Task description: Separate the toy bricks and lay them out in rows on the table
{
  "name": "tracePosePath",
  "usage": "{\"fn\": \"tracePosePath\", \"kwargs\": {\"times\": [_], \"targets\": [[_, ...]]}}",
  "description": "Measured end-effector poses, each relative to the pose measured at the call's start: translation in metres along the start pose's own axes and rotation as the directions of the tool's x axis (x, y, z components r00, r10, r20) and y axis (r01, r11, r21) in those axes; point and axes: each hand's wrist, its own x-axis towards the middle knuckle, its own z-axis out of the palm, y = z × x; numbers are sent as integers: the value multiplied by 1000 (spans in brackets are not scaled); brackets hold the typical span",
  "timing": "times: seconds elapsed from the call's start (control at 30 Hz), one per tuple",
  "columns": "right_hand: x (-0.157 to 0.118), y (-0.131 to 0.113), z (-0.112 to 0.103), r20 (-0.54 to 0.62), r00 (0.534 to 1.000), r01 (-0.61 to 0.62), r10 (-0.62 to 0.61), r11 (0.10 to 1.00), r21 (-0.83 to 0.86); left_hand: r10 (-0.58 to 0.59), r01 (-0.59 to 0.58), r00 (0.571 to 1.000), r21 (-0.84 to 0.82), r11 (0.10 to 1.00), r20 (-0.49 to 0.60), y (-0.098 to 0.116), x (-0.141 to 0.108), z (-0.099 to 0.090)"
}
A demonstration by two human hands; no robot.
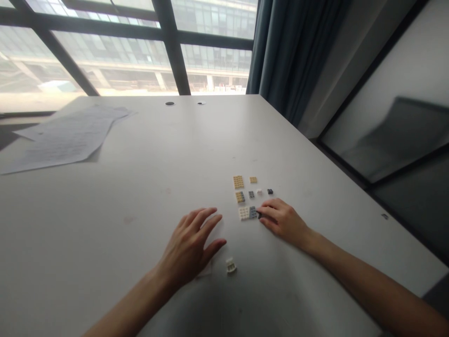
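Note:
My right hand (278,216) has its thumb and fingers pinched on a small dark brick (259,214), right beside a grey brick (253,213) and a white brick group (243,214). My left hand (192,241) hovers or rests over the table with its fingers apart and nothing in them. Near its thumb lies a small white brick piece (230,266). Tan bricks (238,182), a smaller tan brick (253,179), a tan and grey group (240,197), a small grey brick (251,194), a white bit (259,192) and a black brick (270,191) lie in rows.
Printed paper sheets (70,135) lie at the far left of the white table (157,164). Two cable holes (170,103) are near the back edge by the window. A small dark object (385,216) lies near the right edge. A blue curtain (291,51) hangs behind.

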Motion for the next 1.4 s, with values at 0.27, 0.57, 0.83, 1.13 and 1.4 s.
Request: {"fn": "tracePosePath", "kwargs": {"times": [0.27,0.57,0.83,1.13,1.4], "targets": [[-14,6,-7,-53,998,-29,30,999,26,-18,18,1000,-26,1000,-12,-14,-21,0],[-16,-4,-11,-74,948,-315,310,947,-71,-85,83,993,-34,996,-80,-37,-39,-9],[-8,5,-19,31,950,-310,310,950,24,-113,108,991,-71,992,-77,-39,-47,-4],[-1,7,-21,84,970,-235,229,969,78,-117,110,990,-87,990,-83,-39,-48,-2],[3,13,-15,94,975,-211,200,969,126,-45,38,997,-105,994,-64,-34,-47,-11]]}}
